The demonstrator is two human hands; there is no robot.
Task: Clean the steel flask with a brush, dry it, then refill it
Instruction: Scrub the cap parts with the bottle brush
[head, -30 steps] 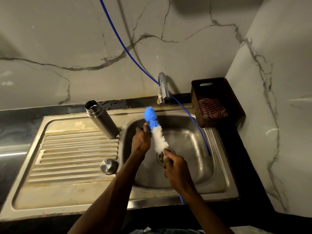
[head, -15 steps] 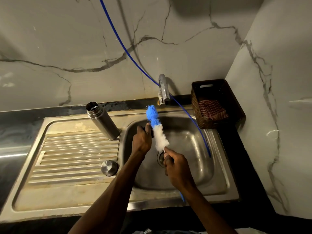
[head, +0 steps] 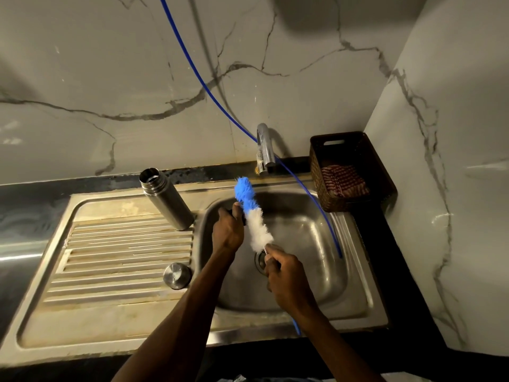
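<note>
R hand (head: 286, 279) grips brush (head: 252, 216) handle – L hand (head: 228, 230) maybe clenching something dark.

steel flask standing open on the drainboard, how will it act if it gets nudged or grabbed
The steel flask is tall and narrow and stands on the ridged drainboard, so a sideways nudge could probably tip it. Its round body would likely roll once down. The smooth metal may be slippery if wet; its cap is off, so anything inside could spill.

Steel flask (head: 165, 198) stands open, cap off, on the drainboard by the basin, its round cap (head: 177, 275) nearer on the ridges, while the blue-and-white fluffy brush (head: 252, 216) is angled over the basin.
</note>
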